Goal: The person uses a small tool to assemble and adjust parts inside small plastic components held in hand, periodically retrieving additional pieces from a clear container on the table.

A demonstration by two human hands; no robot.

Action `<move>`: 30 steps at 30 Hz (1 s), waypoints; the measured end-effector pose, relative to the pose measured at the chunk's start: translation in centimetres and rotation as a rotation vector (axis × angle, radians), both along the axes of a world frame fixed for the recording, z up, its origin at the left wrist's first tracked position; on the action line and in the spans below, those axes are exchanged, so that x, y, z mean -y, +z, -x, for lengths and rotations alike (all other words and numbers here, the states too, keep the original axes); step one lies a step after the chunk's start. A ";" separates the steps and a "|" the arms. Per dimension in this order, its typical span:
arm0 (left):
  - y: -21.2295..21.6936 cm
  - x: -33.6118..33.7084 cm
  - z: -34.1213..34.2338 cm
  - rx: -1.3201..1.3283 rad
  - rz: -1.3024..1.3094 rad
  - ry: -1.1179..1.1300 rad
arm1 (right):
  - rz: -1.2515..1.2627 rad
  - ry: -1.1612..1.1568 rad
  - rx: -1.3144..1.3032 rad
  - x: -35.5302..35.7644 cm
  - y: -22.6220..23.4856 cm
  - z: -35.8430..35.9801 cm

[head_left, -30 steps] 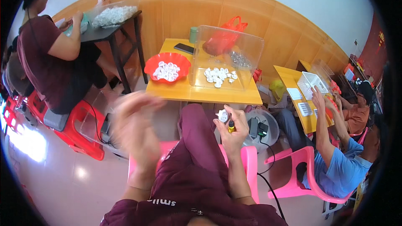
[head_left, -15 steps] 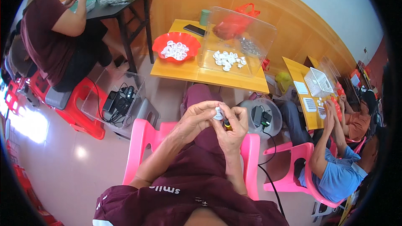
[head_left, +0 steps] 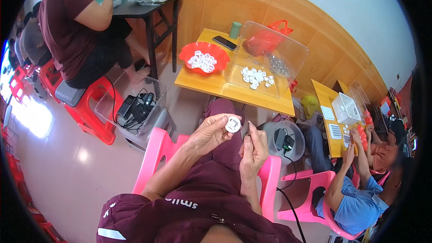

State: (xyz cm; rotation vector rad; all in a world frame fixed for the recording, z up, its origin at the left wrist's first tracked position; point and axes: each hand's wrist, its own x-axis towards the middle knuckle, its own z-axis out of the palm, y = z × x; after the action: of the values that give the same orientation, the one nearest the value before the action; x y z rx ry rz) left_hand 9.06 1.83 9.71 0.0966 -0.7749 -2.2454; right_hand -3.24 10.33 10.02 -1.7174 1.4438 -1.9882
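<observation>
Above my lap, my left hand pinches a small round white plastic piece with its face turned up, showing a raised ring and a recess. Just right of it, my right hand is closed on a small dark tool that is mostly covered by the fingers, so its exact kind does not show. The tool and the white piece are apart. Ahead on the yellow table stands a red wavy-rimmed bowl of similar white pieces. More white pieces lie to its right inside a clear plastic box.
A phone, a green canister and a red plastic bag are at the table's back. Small metal parts lie in the clear box. Tubs of cables flank my pink chair. Co-workers sit left and right.
My hands have moved apart; the right hand has drawn the tool away from the white piece. The white piece now faces up in my left hand. The view has shifted a little.
</observation>
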 end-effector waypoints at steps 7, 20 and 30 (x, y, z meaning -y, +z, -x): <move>0.1 0.1 0.0 0.020 0.140 0.055 | -0.034 -0.016 -0.110 -0.1 0.5 -0.8; 0.0 -0.5 0.3 0.062 0.150 0.174 | -0.070 -0.031 -0.096 -0.2 0.6 -1.3; -0.5 -0.1 0.3 0.087 0.174 0.195 | -0.132 -0.016 -0.052 0.1 0.3 -1.0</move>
State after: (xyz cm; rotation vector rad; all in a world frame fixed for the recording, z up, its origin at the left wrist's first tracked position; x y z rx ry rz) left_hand 8.79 1.95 9.17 0.1792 -0.9618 -1.9924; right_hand -2.29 10.25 10.37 -1.7194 1.5720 -1.8236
